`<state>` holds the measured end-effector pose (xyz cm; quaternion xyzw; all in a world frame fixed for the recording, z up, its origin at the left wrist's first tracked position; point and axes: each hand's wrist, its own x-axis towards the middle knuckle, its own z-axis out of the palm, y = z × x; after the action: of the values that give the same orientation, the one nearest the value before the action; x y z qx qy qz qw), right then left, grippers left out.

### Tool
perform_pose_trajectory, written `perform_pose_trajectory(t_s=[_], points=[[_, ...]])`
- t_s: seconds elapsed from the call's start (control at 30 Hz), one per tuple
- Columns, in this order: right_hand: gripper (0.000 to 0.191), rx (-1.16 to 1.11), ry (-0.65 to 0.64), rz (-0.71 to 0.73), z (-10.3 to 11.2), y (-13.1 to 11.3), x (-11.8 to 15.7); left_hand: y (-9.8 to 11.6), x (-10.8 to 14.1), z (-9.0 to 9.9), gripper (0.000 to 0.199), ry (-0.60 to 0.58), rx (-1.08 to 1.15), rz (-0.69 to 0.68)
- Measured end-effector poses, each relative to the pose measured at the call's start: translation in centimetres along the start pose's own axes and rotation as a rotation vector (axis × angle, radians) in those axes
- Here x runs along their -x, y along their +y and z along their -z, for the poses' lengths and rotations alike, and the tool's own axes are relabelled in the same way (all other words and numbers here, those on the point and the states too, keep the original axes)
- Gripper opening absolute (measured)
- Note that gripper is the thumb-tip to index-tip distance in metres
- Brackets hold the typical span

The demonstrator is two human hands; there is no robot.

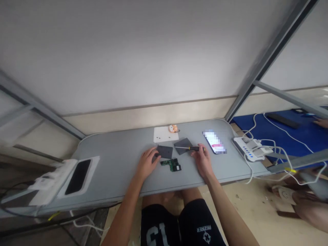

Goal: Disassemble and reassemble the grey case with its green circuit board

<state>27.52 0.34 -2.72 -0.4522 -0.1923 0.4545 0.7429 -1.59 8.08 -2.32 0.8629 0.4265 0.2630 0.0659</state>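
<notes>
My right hand (203,160) is closed round the handle of a screwdriver (193,148). Its thin shaft points left across a flat dark grey cover (183,143). At the left, my left hand (148,162) grips the left edge of another dark grey cover (166,152) with its fingers curled; part of that edge is hidden. A green circuit board (170,164) with a black part at one end lies on the table just in front of the covers, between both hands.
Behind the covers, a white sheet (160,133) bears several tiny dark pieces and an orange-and-white animal-shaped case (173,128). A lit phone (214,142) lies at right, near a white power strip (248,150) with cables. A dark phone (78,176) lies left. Another person's hand (321,122) shows at far right.
</notes>
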Motion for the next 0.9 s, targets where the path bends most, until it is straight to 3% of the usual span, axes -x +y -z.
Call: perform_pose_trajectory(t_s=[0.1,0.2,0.3,0.43,0.6,0.83,0.9], points=[[0.041,0.130,0.149,0.067,-0.8,-0.1,-1.6,-0.7,-0.5,-0.3,0.017,-0.007,0.028,-0.002],[0.040,0.196,0.193,0.072,-0.5,0.1,-2.1,-0.6,-0.2,-0.7,0.012,-0.018,0.022,0.019],[0.042,0.330,0.137,0.053,0.1,0.4,-1.5,-0.2,0.4,-0.9,0.010,-0.005,-0.001,0.024],[0.042,0.439,0.093,0.044,-0.3,0.4,-0.8,0.1,0.9,-0.8,0.021,-0.021,0.028,0.042],[0.041,0.568,-0.008,0.091,-1.1,0.3,-0.7,0.3,1.0,-0.5,0.010,0.010,-0.003,0.081],[0.035,0.316,0.050,0.035,0.0,0.5,-1.3,0.4,0.9,-0.2,0.016,0.022,-0.072,0.081],[0.035,0.218,0.009,0.001,0.1,0.5,-1.3,0.4,0.8,-0.1,0.018,0.045,-0.083,0.077]])
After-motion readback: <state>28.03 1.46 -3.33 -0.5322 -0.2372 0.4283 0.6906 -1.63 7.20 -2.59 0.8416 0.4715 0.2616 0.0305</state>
